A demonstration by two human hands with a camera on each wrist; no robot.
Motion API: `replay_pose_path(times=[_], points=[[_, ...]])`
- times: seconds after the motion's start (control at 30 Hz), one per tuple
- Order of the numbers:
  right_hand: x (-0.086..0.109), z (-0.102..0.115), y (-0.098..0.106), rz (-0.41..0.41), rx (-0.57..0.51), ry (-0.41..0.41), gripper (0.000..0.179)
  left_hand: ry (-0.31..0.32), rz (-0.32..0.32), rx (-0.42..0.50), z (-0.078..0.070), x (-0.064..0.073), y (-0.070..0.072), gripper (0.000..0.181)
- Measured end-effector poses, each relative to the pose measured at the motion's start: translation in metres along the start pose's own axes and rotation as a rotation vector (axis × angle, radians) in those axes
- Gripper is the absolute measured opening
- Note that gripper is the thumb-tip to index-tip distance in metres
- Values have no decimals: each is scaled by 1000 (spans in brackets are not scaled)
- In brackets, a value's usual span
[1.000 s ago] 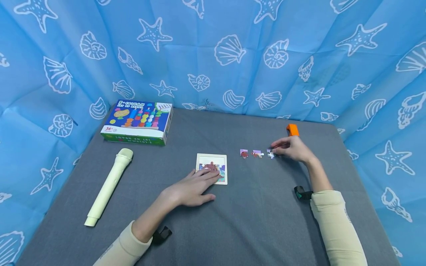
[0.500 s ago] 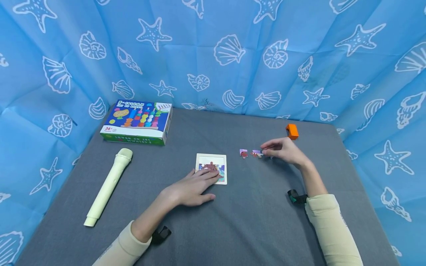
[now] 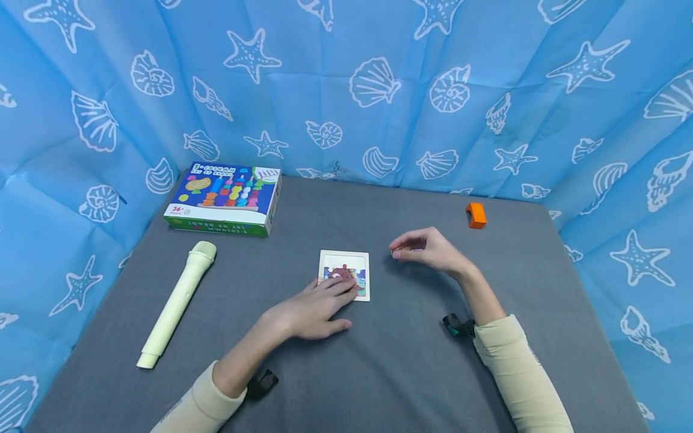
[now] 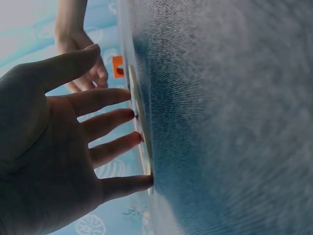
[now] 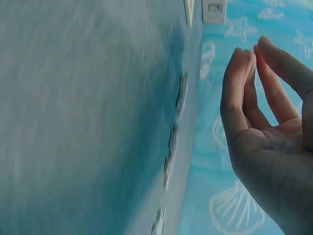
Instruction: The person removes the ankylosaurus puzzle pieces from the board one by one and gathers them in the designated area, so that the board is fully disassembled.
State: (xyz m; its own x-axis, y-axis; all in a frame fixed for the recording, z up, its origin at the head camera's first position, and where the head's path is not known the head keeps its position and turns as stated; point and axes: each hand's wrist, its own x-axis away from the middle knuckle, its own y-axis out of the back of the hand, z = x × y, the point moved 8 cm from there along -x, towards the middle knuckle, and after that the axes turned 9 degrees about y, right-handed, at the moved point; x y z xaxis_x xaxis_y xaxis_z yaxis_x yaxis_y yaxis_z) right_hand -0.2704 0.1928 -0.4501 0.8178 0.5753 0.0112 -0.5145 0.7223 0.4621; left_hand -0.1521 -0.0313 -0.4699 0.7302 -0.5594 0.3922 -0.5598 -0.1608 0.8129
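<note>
Left hand (image 3: pixel 311 310), fingers spread, rests at seven o'clock on the central puzzle (image 3: pixel 354 260), pale-framed, cream at twelve, colourful below; toward three, the right hand (image 3: pixel 425 249), fingertips slightly apart, hovers above loose pieces (image 5: pixel 171 154).

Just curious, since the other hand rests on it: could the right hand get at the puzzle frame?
Likely yes, at its top and right edges: the right hand hovers right of the puzzle frame, and nothing visible blocks the way between them. The left hand, though, covers its lower left part.
</note>
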Motion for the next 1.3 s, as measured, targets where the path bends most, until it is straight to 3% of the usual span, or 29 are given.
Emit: replay_pose_path(times=[0.43, 0.8, 1.07, 1.3], points=[[-38, 25, -63, 147, -75, 71, 26, 45, 54, -5, -2, 6, -2, 68], [-67, 30, -105, 241, -92, 90, 20, 25, 51, -26, -6, 11, 1, 65], [-79, 31, -118, 251, -5, 88, 14, 21, 52, -19, -7, 12, 1, 64], [-84, 33, -123, 260, 100, 19, 12, 15, 50, -25, -7, 12, 0, 64]])
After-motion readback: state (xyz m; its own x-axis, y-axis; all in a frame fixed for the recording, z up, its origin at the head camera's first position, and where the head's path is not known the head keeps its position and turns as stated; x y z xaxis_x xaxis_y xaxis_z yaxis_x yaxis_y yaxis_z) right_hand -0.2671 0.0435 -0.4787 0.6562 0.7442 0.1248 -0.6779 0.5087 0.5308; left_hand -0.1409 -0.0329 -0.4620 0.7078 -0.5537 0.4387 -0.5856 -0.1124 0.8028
